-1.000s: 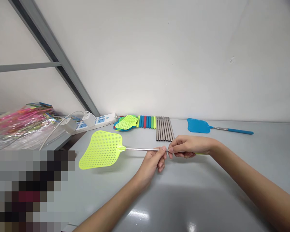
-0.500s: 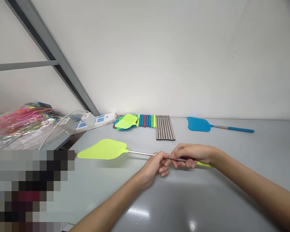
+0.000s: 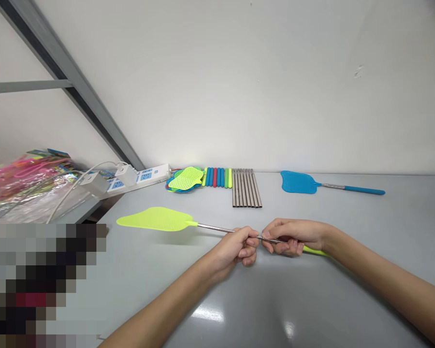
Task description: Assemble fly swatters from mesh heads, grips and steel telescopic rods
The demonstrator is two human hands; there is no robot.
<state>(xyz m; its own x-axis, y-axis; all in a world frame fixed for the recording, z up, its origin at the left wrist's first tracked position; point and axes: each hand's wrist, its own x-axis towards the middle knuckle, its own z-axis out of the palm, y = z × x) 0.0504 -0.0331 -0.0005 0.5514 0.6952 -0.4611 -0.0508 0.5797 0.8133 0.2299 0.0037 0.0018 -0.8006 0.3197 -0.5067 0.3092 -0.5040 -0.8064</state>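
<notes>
A yellow-green fly swatter (image 3: 159, 219) with a thin metal shaft is held across the front of me, its perforated head to the left. My left hand (image 3: 242, 246) is closed around the shaft. Just to its right, my right hand (image 3: 288, 237) grips the thicker part of the metal tube, thumb and fingers pinching near its end. The yellow-green handle shows below my right wrist, partly hidden by the hand. Behind them on the table lies a blue fly swatter (image 3: 299, 182) with a blue handle.
Several metal tubes (image 3: 245, 188) lie in a row at the back, beside several coloured handle grips (image 3: 217, 177) and a pile of swatter heads (image 3: 186, 179). Further left are a power strip (image 3: 148, 175) with plugs and plastic-bagged goods (image 3: 29, 179). The wall closes off the grey table (image 3: 348, 217).
My hands have moved slightly right, with a wider gap between them, and more of the shaft shows. The swatter head has tilted flatter. The view has shifted slightly.
</notes>
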